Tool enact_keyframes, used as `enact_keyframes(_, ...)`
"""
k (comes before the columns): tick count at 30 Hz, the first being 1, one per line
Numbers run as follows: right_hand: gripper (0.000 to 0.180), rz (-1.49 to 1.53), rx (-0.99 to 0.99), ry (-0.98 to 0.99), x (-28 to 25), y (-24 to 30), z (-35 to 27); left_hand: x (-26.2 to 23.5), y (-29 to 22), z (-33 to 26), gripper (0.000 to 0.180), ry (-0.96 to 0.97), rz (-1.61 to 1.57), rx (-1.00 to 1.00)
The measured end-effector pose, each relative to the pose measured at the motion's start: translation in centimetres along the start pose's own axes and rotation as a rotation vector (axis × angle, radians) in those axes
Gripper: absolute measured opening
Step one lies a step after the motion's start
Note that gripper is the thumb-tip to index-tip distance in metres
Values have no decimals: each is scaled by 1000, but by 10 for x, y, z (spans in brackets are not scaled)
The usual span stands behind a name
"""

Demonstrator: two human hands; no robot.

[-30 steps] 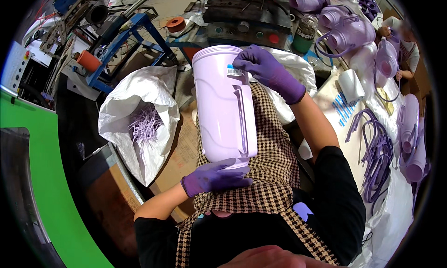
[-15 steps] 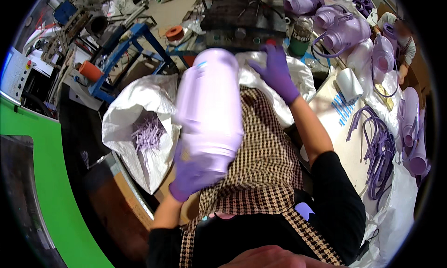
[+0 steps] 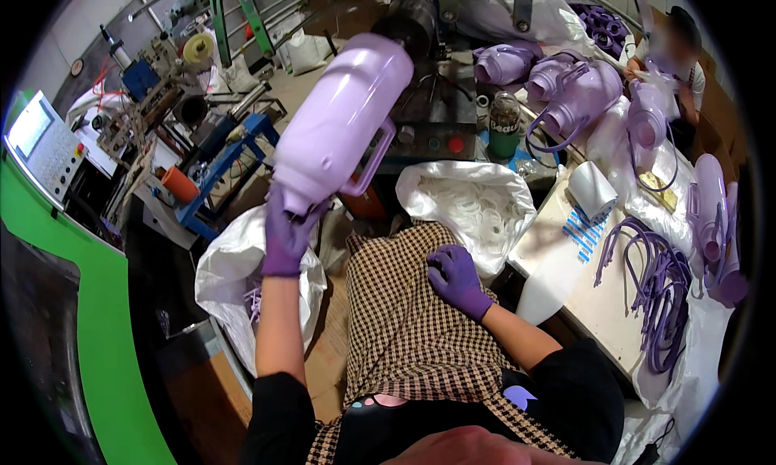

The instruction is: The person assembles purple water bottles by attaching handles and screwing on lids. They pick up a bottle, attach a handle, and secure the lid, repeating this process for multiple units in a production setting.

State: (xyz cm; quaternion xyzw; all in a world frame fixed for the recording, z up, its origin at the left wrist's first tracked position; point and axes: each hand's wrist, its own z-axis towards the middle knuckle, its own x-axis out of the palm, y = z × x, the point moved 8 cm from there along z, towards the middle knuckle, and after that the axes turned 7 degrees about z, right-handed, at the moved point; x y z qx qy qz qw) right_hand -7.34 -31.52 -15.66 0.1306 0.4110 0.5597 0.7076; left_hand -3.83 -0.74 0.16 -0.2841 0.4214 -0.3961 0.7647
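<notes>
My left hand [image 3: 289, 231], in a purple glove, grips the narrow neck of a glossy lilac thermos casing [image 3: 343, 113] with a side handle. The casing is tilted, its neck toward me and its wide end up near the machine. My right hand [image 3: 458, 281], gloved in purple too, rests on the checked apron [image 3: 420, 328] over my lap. Its fingers are curled in, and no object shows in them. Just beyond it stands a white sack [image 3: 517, 192] holding white rings.
Another white sack [image 3: 222, 275] with lilac strips stands under my left forearm. Ahead is a dark machine [image 3: 420, 138] with a red button. The right-hand table [image 3: 550, 283] bears a white roll [image 3: 592, 189] and purple straps [image 3: 659, 295]. More casings [image 3: 594, 93] lie beyond; a person [image 3: 679, 61] sits far right.
My left hand has swung the casing forward toward the machine, and its handle now shows. My right hand has come back from near the red button to my lap, its fingers curling.
</notes>
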Motion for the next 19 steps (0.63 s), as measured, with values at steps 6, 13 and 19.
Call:
enact_keyframes(6,18,31,-10,-6,-4,-6,-5,140,-106,91,57,154,245,457)
enact_keyframes(13,17,-2,5,20,-3,-13,-5,195,-24,256,71,33,-346,-485)
enact_keyframes(19,17,9,28,27,0,-16,-5,207,-20,307,90,-110,726,86)
